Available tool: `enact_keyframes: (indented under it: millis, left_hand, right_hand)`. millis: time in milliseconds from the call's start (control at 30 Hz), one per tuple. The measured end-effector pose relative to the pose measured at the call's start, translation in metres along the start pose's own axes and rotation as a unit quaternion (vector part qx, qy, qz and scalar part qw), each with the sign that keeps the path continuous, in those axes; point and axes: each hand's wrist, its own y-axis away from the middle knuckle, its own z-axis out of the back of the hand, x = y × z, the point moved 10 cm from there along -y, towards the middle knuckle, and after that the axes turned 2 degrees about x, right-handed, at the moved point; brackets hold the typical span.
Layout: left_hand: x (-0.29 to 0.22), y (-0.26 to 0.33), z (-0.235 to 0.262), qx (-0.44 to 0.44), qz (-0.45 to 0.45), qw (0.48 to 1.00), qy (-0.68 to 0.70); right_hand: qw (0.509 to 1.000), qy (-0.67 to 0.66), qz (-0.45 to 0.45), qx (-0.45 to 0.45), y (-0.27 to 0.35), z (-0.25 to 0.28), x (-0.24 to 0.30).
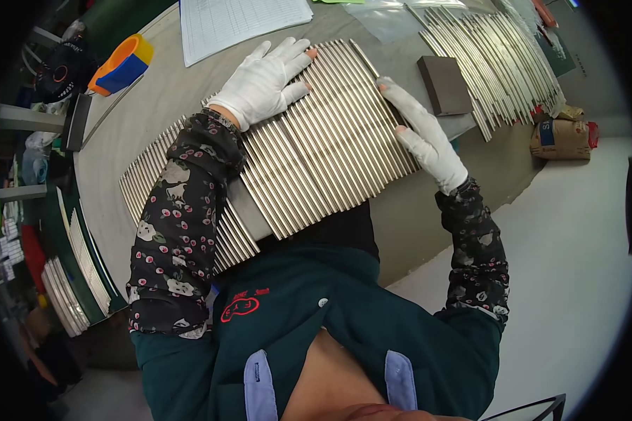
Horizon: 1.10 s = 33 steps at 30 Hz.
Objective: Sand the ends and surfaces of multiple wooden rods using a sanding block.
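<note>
Many thin, shiny metal rods [337, 133] lie side by side in a flat row on the table in front of me. My left hand [263, 83], in a white glove with some bare fingertips, rests flat with fingers spread on the far left part of this row. At the row's right edge is my right hand [430, 144], gloved the same way. Its fingers are stretched out along the outermost rod, thumb apart, gripping nothing. A second batch of rods [233, 237] lies to the left, partly hidden under my left forearm.
Beyond my right hand stands a dark rectangular block [444, 85], beside another spread of rods [495, 67]. Printed sheets [242, 28] and a clear plastic bag [386, 22] lie at the far edge. A blue, yellow and orange ring-shaped object [123, 67] sits far left; a brown bag [560, 140] is at right.
</note>
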Motion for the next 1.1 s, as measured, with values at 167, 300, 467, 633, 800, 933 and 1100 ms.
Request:
enact_keyframes:
  millis: [167, 300, 467, 633, 800, 933, 1100]
  left_hand:
    - [0.001, -0.001, -0.003, -0.002, -0.011, 1.000, -0.017]
    - [0.002, -0.002, -0.005, 0.010, -0.004, 0.999, -0.034]
    - [-0.003, -0.007, -0.004, 0.018, 0.011, 0.999, -0.033]
    - [-0.005, -0.014, -0.005, 0.035, 0.025, 0.998, -0.045]
    - [-0.005, -0.018, -0.008, 0.024, 0.015, 0.999, -0.039]
    - [-0.004, -0.016, -0.006, -0.013, -0.010, 0.999, -0.034]
    - [-0.009, -0.014, -0.002, -0.009, -0.020, 0.999, -0.044]
  right_hand:
    - [0.993, 0.109, 0.031, -0.017, 0.000, -0.001, -0.001]
    - [0.940, 0.335, 0.055, 0.034, -0.012, -0.014, 0.012]
    - [0.961, 0.271, 0.029, 0.042, -0.007, -0.007, -0.008]
    - [0.991, 0.125, 0.003, 0.045, -0.006, 0.002, -0.017]
    - [0.993, -0.102, -0.056, -0.014, -0.003, 0.012, -0.028]
    - [0.994, -0.089, -0.054, -0.017, -0.003, 0.013, -0.027]
    - [0.994, -0.091, -0.060, -0.027, -0.003, 0.012, -0.029]
